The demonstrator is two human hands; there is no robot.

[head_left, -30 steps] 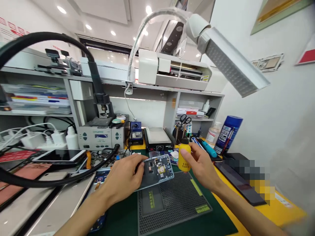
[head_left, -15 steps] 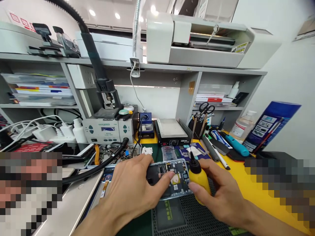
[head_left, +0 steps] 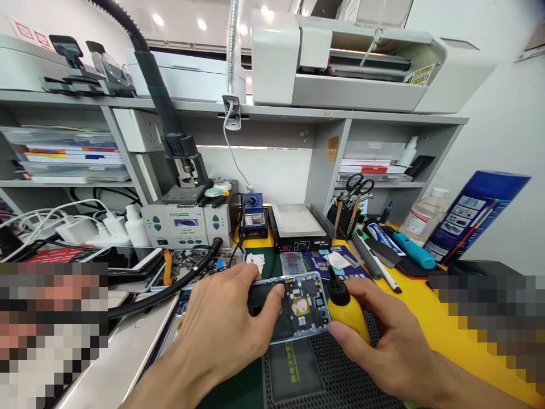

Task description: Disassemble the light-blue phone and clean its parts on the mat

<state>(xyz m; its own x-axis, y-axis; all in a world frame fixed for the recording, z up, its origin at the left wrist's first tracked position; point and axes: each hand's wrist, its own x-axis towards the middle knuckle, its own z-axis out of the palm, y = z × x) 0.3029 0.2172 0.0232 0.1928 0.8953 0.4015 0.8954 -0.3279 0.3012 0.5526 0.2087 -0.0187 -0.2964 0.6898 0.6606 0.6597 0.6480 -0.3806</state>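
Observation:
My left hand (head_left: pixel 227 315) grips an opened phone (head_left: pixel 309 301) by its left part, thumb on top and fingers behind the far edge. The phone is tilted towards me, with its circuit board and metal shields bare. In my right hand (head_left: pixel 385 338) is a yellow squeeze bottle (head_left: pixel 348 318) with a black cap and a thin needle tip, leaning to the left. The bottle stands at the phone's right end, and my right thumb lies close to the phone's corner. Below the phone is a black work mat (head_left: pixel 293 375) with small holes.
Behind the phone are a hot plate (head_left: pixel 298 221) and a hot-air station (head_left: pixel 187 224). A black hose (head_left: pixel 170 295) crosses loose phone parts on the left. A pen holder (head_left: pixel 344 218), a clear bottle (head_left: pixel 426 216) and a blue can (head_left: pixel 477 213) stand at right.
My left thumb has slid left on the phone, baring more of the board. The phone has shifted slightly left, and the bottle, still in my right hand, leans a little more.

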